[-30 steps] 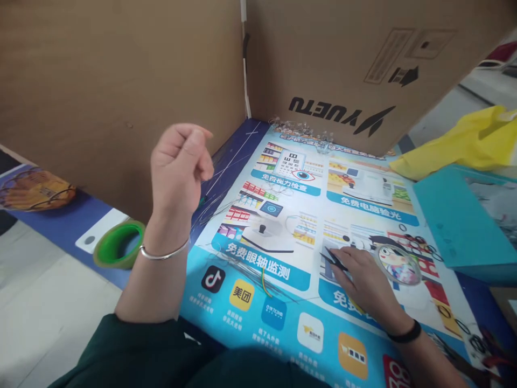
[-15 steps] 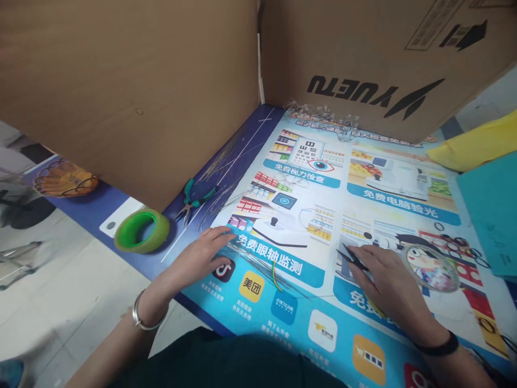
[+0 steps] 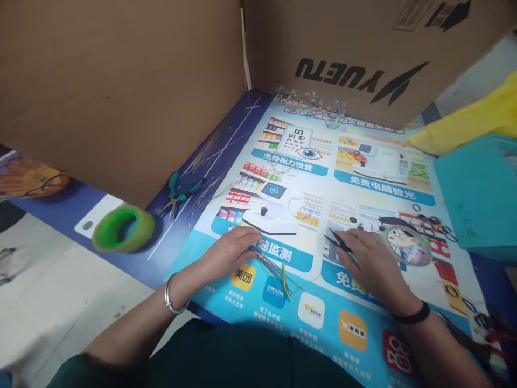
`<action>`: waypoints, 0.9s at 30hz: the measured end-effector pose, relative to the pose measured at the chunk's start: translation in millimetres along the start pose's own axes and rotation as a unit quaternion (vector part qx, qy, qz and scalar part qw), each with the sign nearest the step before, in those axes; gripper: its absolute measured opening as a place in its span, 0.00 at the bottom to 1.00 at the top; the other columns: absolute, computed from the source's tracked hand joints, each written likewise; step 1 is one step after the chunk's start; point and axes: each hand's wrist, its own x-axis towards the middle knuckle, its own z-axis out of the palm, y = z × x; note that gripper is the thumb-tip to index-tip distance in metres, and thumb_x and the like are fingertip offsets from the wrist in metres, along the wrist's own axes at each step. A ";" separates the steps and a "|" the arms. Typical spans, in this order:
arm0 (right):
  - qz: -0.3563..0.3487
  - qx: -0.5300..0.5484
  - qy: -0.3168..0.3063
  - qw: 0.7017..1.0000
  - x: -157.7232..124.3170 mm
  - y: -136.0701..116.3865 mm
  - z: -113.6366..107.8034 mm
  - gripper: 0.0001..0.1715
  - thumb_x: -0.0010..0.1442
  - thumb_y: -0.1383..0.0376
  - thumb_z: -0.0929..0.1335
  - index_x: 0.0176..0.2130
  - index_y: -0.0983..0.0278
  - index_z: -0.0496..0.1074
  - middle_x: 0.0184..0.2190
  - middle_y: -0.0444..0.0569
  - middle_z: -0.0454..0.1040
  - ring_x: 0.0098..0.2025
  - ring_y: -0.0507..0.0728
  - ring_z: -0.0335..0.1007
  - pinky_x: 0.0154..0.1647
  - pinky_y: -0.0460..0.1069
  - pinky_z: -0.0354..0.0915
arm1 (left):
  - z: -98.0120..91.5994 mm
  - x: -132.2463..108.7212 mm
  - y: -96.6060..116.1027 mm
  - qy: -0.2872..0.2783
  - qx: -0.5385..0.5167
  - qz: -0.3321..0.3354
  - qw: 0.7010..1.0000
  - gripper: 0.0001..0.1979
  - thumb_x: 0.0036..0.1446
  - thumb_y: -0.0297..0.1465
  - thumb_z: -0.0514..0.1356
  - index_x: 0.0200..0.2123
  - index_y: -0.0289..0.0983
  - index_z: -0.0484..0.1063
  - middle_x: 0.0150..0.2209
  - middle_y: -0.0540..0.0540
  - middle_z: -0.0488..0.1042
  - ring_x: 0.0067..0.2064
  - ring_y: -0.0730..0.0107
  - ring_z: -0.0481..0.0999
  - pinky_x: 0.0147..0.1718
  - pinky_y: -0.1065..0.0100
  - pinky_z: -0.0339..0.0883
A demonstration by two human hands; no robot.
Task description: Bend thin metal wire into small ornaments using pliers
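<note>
My left hand [image 3: 228,252] is low over the poster, thumb and fingers pinched at the near end of a bundle of thin wires [image 3: 274,271]. The wires fan out to the right from the fingertips, with a yellow-green strip [image 3: 285,281] lying across them. In my right hand [image 3: 371,264] is a black tool with two pointed tips [image 3: 337,241], like snips or tweezers. Its tips stand apart and point left; the palm covers most of its handle, though a little yellow shows beneath. A round clear dish [image 3: 407,245] lies just beyond the right hand.
Green-handled pliers [image 3: 177,193] and a green tape roll [image 3: 123,229] lie left. Cardboard panels [image 3: 121,97] stand behind. Clear small pieces [image 3: 311,102] sit at the back, black rings [image 3: 434,223] at right, near a teal box [image 3: 479,199] and yellow cloth [image 3: 464,116].
My left hand has moved right onto the wires and its fingers have closed. My right hand keeps the pointed tool in about the same place. The whole view has shifted slightly.
</note>
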 end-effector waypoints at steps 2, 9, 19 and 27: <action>0.007 0.002 -0.007 1.000 0.8 -1.3 -1.5 0.21 0.61 0.58 0.61 0.48 0.69 0.69 0.42 0.58 0.71 0.43 0.63 0.64 0.45 0.56 0.62 | 5.2 2.9 6.8 -0.001 0.001 0.009 1.000 0.16 0.59 0.31 0.55 0.51 0.36 0.66 0.51 0.40 0.69 0.53 0.61 0.67 0.51 0.56 0.65; 0.043 0.009 -0.016 0.999 2.8 -21.6 -27.7 0.20 0.61 0.61 0.61 0.50 0.68 0.68 0.45 0.60 0.70 0.46 0.66 0.63 0.45 0.60 0.61 | -2.9 6.0 19.3 -0.052 0.053 0.025 0.997 0.22 0.58 0.30 0.56 0.56 0.39 0.60 0.54 0.41 0.66 0.54 0.58 0.66 0.50 0.55 0.65; -0.161 0.156 -0.134 0.965 0.5 -95.5 -43.1 0.19 0.61 0.67 0.63 0.52 0.56 0.66 0.48 0.53 0.67 0.47 0.60 0.62 0.44 0.55 0.62 | -7.1 3.2 13.4 -0.077 0.100 0.073 0.989 0.14 0.60 0.29 0.54 0.48 0.42 0.70 0.52 0.44 0.69 0.51 0.58 0.67 0.47 0.55 0.63; -0.151 0.166 -0.124 0.967 -2.0 -85.5 -32.1 0.14 0.62 0.73 0.60 0.44 0.64 0.69 0.42 0.53 0.69 0.43 0.58 0.61 0.43 0.53 0.61 | -18.3 -9.1 -6.3 -0.059 0.105 0.035 0.992 0.15 0.61 0.31 0.53 0.50 0.40 0.69 0.52 0.43 0.70 0.53 0.59 0.66 0.51 0.55 0.61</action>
